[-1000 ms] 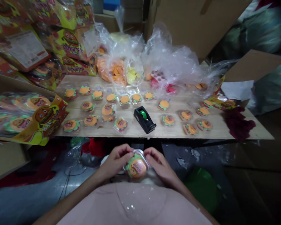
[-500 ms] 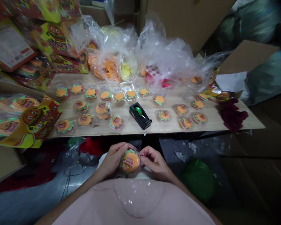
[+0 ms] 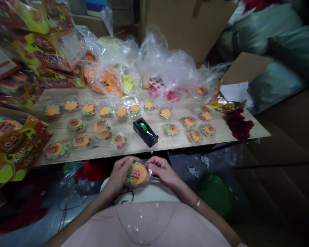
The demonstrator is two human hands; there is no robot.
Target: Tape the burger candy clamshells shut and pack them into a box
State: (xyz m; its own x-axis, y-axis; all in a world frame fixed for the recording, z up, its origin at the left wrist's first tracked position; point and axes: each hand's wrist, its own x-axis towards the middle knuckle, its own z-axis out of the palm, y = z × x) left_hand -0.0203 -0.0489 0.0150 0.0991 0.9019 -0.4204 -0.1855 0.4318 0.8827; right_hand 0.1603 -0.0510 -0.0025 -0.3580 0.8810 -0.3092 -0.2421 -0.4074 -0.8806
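Note:
Over my lap, just below the table's front edge, I see a packaged gummy burger (image 3: 137, 174) in a clear plastic shell, its printed label facing up. My left hand (image 3: 121, 173) wraps round its left side. At its upper right edge, the thumb and fingers of my right hand (image 3: 161, 169) pinch the clear plastic rim. A black tape dispenser (image 3: 146, 132) with a green core stands on the wooden table (image 3: 159, 145) beyond my hands. Several more gummy burgers in clear shells, such as a labelled burger (image 3: 118, 140), lie around it.
Printed display boxes (image 3: 18, 147) stand at the left, stacked at the back. Clear bags (image 3: 110, 79) of orange and yellow pieces line the table's rear. A dark red cloth (image 3: 239, 125) lies at the right end, beside an open carton (image 3: 243, 68). A green stool (image 3: 213, 193) stands below.
My view has shifted, so the table and its contents appear further left. Both hands still hold the packaged burger, with the right hand still at its rim.

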